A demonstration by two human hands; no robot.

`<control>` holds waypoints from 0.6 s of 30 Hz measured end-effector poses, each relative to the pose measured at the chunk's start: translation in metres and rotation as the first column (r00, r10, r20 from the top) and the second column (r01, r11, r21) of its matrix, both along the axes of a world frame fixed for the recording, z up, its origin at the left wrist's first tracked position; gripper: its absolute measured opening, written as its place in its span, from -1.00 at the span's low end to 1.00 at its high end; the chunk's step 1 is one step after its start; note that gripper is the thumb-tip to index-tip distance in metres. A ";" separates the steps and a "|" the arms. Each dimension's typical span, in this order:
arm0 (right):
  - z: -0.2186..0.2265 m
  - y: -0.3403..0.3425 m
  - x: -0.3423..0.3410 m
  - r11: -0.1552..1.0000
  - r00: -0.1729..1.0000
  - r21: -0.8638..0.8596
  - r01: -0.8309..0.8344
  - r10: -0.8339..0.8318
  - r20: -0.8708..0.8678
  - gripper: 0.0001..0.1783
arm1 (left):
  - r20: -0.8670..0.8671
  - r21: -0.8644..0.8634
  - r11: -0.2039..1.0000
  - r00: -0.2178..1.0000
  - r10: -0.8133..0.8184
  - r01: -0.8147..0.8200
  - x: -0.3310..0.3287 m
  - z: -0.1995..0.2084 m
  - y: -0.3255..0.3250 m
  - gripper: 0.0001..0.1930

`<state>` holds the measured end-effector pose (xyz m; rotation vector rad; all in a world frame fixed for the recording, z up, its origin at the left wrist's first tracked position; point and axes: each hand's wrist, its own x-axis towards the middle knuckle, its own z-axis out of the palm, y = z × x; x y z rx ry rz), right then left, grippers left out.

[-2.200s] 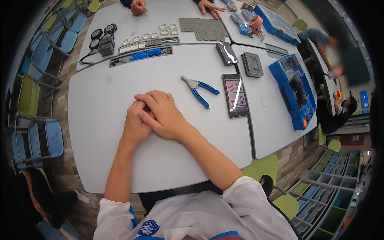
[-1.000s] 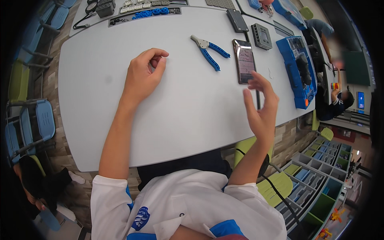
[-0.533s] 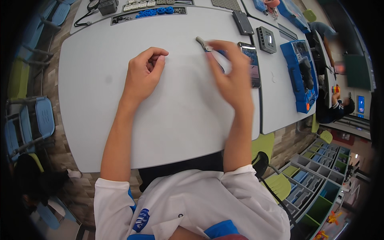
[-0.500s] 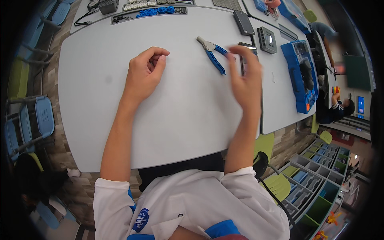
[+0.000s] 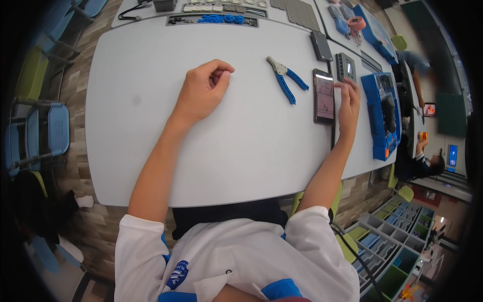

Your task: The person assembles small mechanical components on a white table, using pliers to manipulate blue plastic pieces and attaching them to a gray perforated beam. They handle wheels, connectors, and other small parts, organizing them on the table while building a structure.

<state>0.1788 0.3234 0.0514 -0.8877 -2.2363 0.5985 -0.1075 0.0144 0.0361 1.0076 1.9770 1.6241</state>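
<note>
My left hand [image 5: 205, 93] rests on the white table [image 5: 151, 151] with its fingers curled in and the thumb against the index finger. What lies inside its grip, if anything, is hidden. My right hand [image 5: 348, 108] is just right of a dark-framed phone [image 5: 323, 98] with a lit screen. Its fingers are partly stretched and apart, one pointing toward the phone's upper right edge; I see nothing held. Left of the phone, pliers [image 5: 285, 75] with blue handles and a grey head lie spread on the table, apart from both hands.
Beyond the phone are a dark flat box [image 5: 320, 46] and a grey block with a small screen [image 5: 345, 67]. A blue case [image 5: 381, 116] with parts stands at right. A tray of blue and black pieces [image 5: 214, 20] lies at the far edge. Another person [image 5: 427, 163] sits at far right.
My right hand has moved from over the phone and the pliers' handle to the phone's right side, uncovering both. My left hand keeps its curled pose. The view has shifted slightly.
</note>
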 end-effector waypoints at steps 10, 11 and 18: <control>-0.019 0.004 0.001 0.995 1.000 -0.102 -0.012 0.011 -0.002 -0.49 | -0.038 -0.061 0.998 0.999 -0.008 0.006 0.001 0.006 -0.001 -0.83; -0.018 0.004 0.001 0.993 0.999 -0.109 -0.035 0.035 -0.007 -0.48 | -0.042 -0.061 0.998 0.999 -0.010 0.007 0.001 0.006 -0.001 -0.83; -0.006 -0.012 0.009 0.995 0.999 -0.097 -0.033 0.033 0.000 -0.48 | -0.004 -0.079 0.997 1.000 -0.003 0.003 0.001 0.008 -0.002 -0.82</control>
